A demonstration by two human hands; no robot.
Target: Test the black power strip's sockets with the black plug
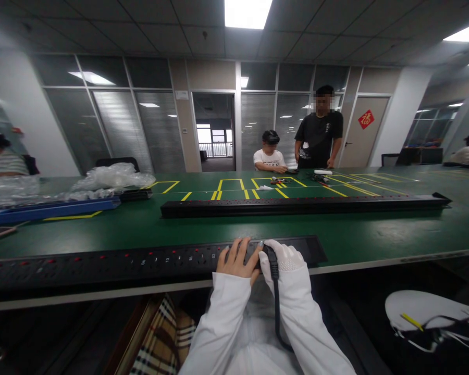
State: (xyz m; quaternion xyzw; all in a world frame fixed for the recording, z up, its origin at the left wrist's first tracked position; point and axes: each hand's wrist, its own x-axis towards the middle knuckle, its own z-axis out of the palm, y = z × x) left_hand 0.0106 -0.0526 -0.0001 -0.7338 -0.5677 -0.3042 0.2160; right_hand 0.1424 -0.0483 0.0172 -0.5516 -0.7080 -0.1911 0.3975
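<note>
The left hand [238,259], bare, lies open with fingers spread on a long black socket strip with red indicators [101,266], set along the near edge of the green worktop [375,232]. The right hand [289,258], in a white glove, grips a black moulded plug with cable [273,260] near the strip's right end. White numerals on the strip: not reliably legible. Beyond lies a second long black strip [305,207]. A red diamond-shaped sign [366,119], far right, reads "福"
</note>
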